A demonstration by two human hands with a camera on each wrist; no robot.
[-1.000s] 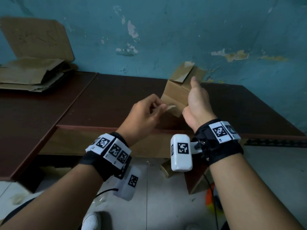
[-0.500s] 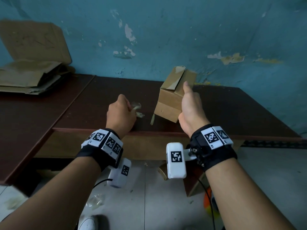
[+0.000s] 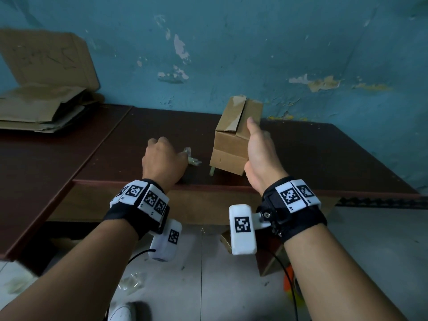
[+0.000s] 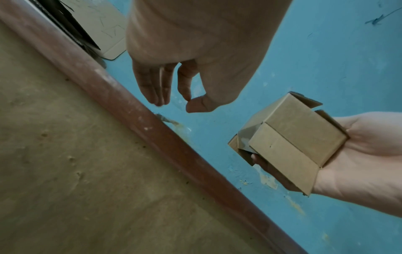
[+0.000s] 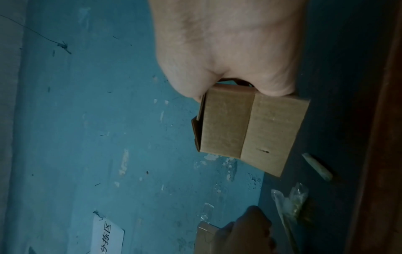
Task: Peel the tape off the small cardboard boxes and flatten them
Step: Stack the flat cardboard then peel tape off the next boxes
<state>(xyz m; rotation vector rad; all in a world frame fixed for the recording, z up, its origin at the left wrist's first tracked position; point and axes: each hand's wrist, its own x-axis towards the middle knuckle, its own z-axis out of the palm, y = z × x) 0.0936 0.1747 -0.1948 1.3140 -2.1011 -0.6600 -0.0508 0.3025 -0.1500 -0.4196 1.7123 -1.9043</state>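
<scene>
Both hands hover above the table's (image 3: 324, 158) front edge: the right hand (image 3: 259, 156) grips the small cardboard box (image 3: 231, 144) aloft, long axis tilted toward the wall, while the left hand (image 3: 162, 158), loosely curled and empty, sits just left beside crumpled tape (image 3: 193, 158), nearest the bottom flaps.

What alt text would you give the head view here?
A right hand holds a small cardboard box with open top flaps above a dark brown table, while the left hand hovers beside crumpled peeled tape. Flattened cardboard is piled far left against a peeling teal wall.
</scene>
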